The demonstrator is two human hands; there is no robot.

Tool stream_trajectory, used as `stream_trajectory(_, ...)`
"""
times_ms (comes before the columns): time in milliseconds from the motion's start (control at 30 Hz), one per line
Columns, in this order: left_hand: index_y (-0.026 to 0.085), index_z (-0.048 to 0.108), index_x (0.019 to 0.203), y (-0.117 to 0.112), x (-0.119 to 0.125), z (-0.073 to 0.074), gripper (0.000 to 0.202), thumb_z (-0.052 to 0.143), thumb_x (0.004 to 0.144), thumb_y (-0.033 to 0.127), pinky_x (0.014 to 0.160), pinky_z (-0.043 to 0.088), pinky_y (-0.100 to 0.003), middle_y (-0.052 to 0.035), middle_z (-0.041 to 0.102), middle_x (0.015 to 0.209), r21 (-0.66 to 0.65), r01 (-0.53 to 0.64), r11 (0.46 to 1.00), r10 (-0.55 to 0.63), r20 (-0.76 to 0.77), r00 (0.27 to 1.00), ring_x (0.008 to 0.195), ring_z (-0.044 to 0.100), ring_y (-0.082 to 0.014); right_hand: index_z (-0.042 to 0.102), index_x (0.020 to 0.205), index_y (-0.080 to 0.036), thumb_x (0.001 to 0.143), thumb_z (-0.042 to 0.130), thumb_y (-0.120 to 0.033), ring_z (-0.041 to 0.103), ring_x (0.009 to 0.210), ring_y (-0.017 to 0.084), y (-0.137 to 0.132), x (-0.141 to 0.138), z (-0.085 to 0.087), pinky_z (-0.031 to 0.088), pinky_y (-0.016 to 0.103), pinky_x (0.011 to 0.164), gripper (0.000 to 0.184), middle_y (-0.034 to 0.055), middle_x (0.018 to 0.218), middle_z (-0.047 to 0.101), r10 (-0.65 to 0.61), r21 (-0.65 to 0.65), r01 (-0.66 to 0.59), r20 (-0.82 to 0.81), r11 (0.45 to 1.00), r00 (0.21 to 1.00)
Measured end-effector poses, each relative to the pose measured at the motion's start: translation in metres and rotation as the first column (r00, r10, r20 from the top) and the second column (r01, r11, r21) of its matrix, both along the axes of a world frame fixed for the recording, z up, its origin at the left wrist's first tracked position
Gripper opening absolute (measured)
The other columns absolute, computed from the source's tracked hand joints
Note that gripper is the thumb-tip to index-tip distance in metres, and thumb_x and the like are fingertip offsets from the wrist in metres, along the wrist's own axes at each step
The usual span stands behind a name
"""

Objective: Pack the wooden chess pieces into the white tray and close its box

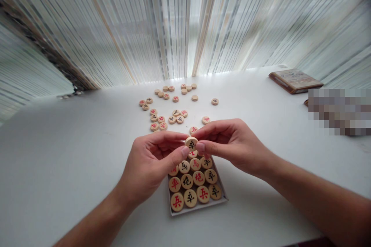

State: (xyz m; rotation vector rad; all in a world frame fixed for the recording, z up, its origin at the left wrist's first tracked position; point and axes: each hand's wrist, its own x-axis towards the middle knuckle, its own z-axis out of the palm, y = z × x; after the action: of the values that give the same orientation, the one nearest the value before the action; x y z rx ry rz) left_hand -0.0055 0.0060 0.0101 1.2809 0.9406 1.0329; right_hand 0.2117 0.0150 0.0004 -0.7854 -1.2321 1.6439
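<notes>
A round wooden Chinese chess piece [191, 144] with a black character is pinched between both hands, its face turned toward me. My left hand [156, 158] grips its left edge with thumb and fingertips. On the right edge, the thumb and fingers of my right hand [232, 141] close on it too. Just below is a shallow box [199, 211] holding rows of similar pieces with red or black characters, among them a red piece [177, 202] in the front left corner. My hands and the held piece cover part of the box's far end.
Several loose chess pieces [175, 99] lie scattered on the white table [95, 142] beyond the box. A flat brown-edged box [295, 80] rests at the back right, near a blurred-out item [342, 112]. Striped string curtains [179, 19] hang behind the table.
</notes>
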Motion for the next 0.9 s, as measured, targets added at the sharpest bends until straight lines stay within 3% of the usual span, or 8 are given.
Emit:
stream_trajectory(267, 0.024, 0.091, 0.099, 0.003, 0.001, -0.002, 0.026, 0.101, 0.075, 0.026, 0.07, 0.072, -0.024, -0.0048, 0.088, 0.082, -0.013, -0.019, 1.0, 0.019, 0.032, 0.999, 0.076, 0.086, -0.0218, 0.09, 0.104, -0.021, 0.079, 0.1, -0.026, 0.078, 0.069, 0.014, 0.001, 0.002, -0.004, 0.065, 0.022, 0.066, 0.027, 0.0053, 0.081, 0.084, -0.007, -0.03, 0.007, -0.012, 1.0, 1.0)
stream_trajectory(433, 0.023, 0.091, 0.1, 0.001, 0.002, -0.002, 0.028, 0.101, 0.074, 0.029, 0.071, 0.074, -0.029, -0.006, 0.088, 0.082, 0.024, -0.029, 0.999, 0.03, -0.005, 1.0, 0.075, 0.087, -0.0252, 0.089, 0.097, -0.019, 0.064, 0.107, -0.025, 0.079, 0.071, 0.017, -0.001, 0.0, -0.004, 0.067, 0.026, 0.066, 0.038, 0.0048, 0.082, 0.084, -0.029, -0.109, 0.027, -0.019, 0.994, 0.999)
stream_trajectory(700, 0.031, 0.09, 0.11, -0.007, 0.0, -0.007, 0.03, 0.091, 0.084, 0.014, 0.076, 0.071, -0.021, -0.0016, 0.089, 0.096, 0.231, -0.008, 0.973, 0.051, -0.182, 0.982, 0.083, 0.087, -0.0195, 0.084, 0.087, -0.015, 0.057, 0.11, -0.028, 0.075, 0.064, 0.015, -0.006, -0.004, -0.002, 0.06, 0.021, 0.058, 0.042, 0.0051, 0.07, 0.08, -0.004, -0.189, 0.012, 0.04, 0.982, 0.999)
stream_trajectory(900, 0.03, 0.09, 0.111, -0.009, 0.0, -0.007, 0.033, 0.089, 0.084, 0.01, 0.075, 0.07, -0.025, -0.001, 0.089, 0.094, 0.459, 0.058, 0.887, 0.078, -0.272, 0.959, 0.077, 0.083, -0.0176, 0.078, 0.075, -0.016, 0.057, 0.11, -0.031, 0.067, 0.056, 0.012, -0.009, -0.006, 0.0, 0.052, 0.022, 0.052, 0.04, 0.0022, 0.065, 0.077, -0.001, -0.223, 0.012, 0.047, 0.975, 0.999)
